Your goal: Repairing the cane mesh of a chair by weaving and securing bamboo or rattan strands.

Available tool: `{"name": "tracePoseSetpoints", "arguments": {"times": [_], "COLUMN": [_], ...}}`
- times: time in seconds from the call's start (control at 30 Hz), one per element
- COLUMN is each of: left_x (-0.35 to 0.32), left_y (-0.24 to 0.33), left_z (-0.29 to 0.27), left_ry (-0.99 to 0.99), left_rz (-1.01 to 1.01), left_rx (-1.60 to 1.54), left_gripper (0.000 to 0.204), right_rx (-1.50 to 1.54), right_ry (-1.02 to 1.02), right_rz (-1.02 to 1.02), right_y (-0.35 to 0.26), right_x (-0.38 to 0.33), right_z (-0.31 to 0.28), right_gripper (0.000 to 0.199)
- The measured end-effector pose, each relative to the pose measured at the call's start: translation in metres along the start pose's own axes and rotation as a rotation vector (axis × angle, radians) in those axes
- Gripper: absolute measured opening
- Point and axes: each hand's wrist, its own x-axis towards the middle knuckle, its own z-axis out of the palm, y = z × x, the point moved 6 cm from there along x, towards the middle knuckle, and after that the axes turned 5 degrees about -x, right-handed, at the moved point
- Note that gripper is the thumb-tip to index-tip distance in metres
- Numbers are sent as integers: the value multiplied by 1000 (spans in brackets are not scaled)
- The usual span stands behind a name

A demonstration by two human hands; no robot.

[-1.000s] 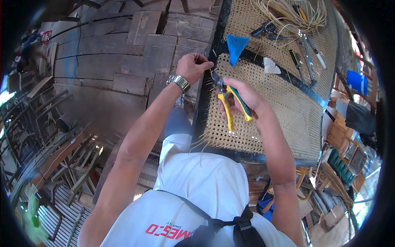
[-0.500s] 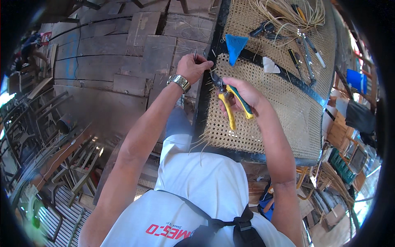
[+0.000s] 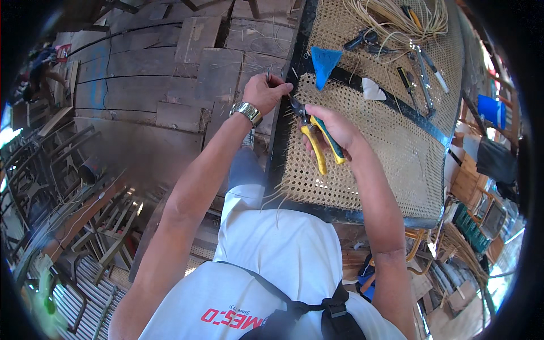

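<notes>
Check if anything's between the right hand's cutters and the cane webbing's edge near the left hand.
Nothing visible: the yellow-handled cutters in the right hand have their blades at the edge of the cane webbing, with the left hand just beyond them. The blue scrap lies aside.

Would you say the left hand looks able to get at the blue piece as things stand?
Probably yes: the blue piece lies near the left hand, and nothing seems to stand between them; the cutters in the right hand are nearer the body.
</notes>
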Motion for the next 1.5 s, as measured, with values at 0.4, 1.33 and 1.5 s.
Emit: {"name": "tracePoseSetpoints", "arguments": {"times": [0.4,1.33,1.5], "left_x": [18,1,2], "left_y": [-2,33,39], "left_z": [-65,30,28], "left_ry": [319,-438,-554], "left_rz": [90,569,492], "left_rx": [654,819,627], "left_gripper": [24,18,21], "right_rx": [-670,-814,-647], "right_ry": [441,823,867], "right_rz": [-229,-341,-314], "right_y": [-28,-26,-18], "right_x": [-73,34,26], "right_z": [-6,-9,0], "right_gripper": [44,23,26]}}
